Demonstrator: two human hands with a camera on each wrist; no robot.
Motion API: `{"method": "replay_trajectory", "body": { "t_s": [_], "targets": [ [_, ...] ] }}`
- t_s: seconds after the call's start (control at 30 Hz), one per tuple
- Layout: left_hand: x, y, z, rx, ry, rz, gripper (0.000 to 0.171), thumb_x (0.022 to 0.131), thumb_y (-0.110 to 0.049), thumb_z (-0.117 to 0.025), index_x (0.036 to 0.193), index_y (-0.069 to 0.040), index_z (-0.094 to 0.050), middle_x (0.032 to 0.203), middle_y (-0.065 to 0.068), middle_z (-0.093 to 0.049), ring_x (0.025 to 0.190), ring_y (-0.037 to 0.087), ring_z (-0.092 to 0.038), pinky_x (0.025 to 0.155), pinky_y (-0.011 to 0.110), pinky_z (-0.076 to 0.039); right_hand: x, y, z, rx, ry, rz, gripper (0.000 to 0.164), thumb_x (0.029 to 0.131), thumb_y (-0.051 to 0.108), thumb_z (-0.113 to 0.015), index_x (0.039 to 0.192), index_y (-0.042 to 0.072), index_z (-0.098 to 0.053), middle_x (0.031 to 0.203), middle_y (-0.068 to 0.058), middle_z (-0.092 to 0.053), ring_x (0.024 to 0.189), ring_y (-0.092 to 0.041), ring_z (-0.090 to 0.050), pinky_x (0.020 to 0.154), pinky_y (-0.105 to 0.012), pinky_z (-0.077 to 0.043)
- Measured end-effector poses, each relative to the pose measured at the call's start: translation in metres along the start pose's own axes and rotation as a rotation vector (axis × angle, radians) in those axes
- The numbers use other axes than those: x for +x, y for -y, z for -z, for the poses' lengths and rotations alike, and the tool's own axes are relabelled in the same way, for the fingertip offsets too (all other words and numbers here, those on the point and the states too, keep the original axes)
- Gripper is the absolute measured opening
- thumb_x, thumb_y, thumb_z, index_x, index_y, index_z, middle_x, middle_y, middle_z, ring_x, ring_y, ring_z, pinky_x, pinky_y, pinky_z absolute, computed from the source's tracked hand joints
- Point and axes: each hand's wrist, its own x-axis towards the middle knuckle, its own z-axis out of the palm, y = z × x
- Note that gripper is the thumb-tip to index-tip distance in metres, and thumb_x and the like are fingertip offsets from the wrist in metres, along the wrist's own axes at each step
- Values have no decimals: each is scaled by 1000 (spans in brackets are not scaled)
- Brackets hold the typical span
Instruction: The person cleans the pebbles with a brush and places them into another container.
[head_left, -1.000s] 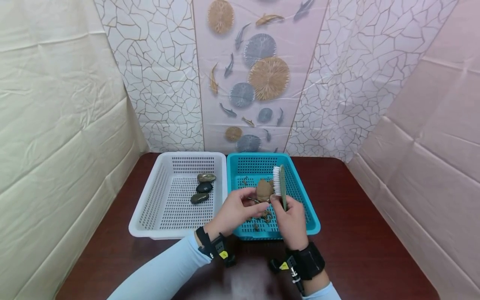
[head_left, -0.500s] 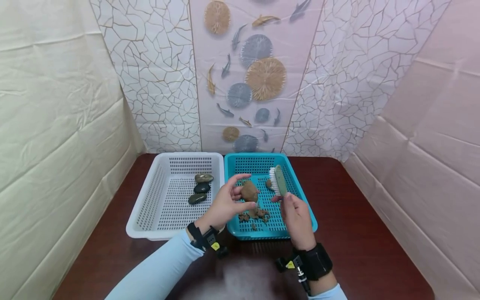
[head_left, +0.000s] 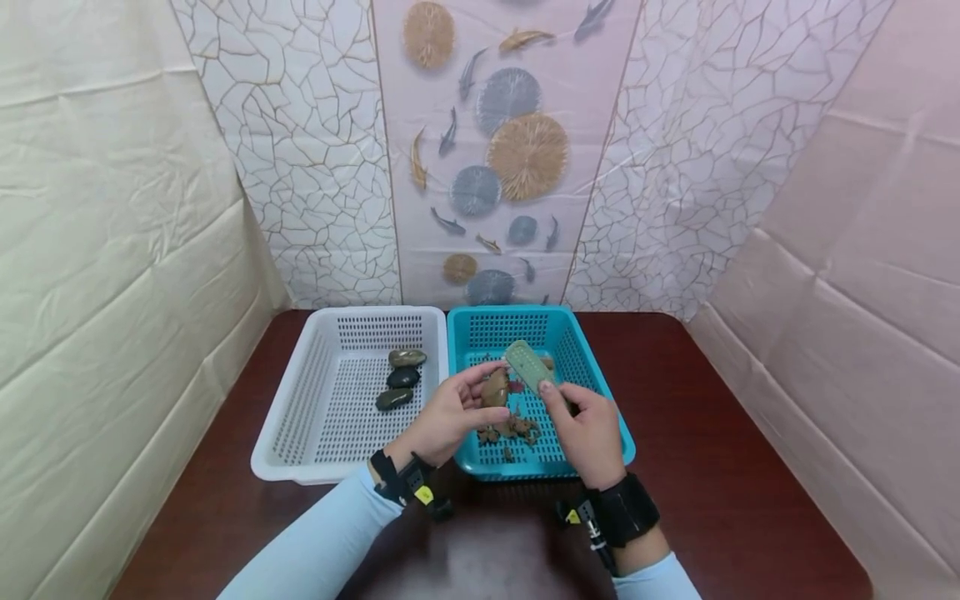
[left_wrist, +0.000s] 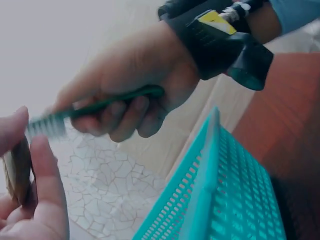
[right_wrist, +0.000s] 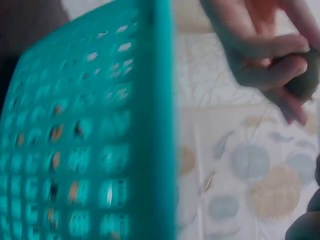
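Observation:
Over the teal basket [head_left: 600, 379], my left hand [head_left: 441, 418] holds a brown, mud-coated stone [head_left: 495, 388] between thumb and fingers. My right hand [head_left: 591, 435] grips a green scrubbing brush [head_left: 528, 365] by its handle, the back of the brush facing the head camera. In the left wrist view, the white bristles [left_wrist: 47, 127] are blurred and reach the top of the stone [left_wrist: 19, 172] by the left fingertips; whether they touch is hard to tell. The right wrist view shows the left fingers pinching the dark-looking stone [right_wrist: 306, 77].
Crumbled brown clumps [head_left: 517, 428] lie in the teal basket. Another brownish thing [head_left: 548, 363] sits behind the brush, partly hidden. To the left stands a white basket [head_left: 288, 417] with three dark, shiny stones [head_left: 403, 377]. Both baskets rest on a dark red table [head_left: 712, 467].
The left hand has moved left with the stone, turning it. The right hand first drew away, then brought the brush back leftward to the stone, tipping it from upright to slanted.

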Motion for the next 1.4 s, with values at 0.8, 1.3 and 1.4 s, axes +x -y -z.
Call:
{"method": "replay_trajectory", "body": {
  "t_s": [0.8, 1.3, 1.4],
  "targets": [
    [-1, -5, 1, 81, 2, -17, 75, 101, 5, -75, 167, -5, -43, 166, 17, -46, 134, 23, -57, 99, 31, -57, 1, -1, 0, -40, -34, -33, 50, 111, 28, -70, 64, 19, -55, 57, 6, -33, 50, -14, -31, 50, -32, -27],
    [-3, -3, -2, 151, -87, -76, 75, 97, 12, -76, 164, -5, -48, 156, 16, -60, 128, 22, -62, 95, 29, -59, -6, -1, -6, -36, -68, 6, 53, 111, 27, -69, 64, 21, -48, 57, 6, -31, 48, -14, -29, 47, -34, -28],
    [-3, -4, -4, 116, -92, -86, 77, 95, 14, -76, 164, -5, -47, 153, 17, -62, 126, 22, -63, 95, 29, -60, -8, 3, -9, -7, -30, 53, 49, 111, 23, -70, 65, 22, -53, 56, 8, -35, 47, -11, -32, 46, -33, -30]
  ]
}}
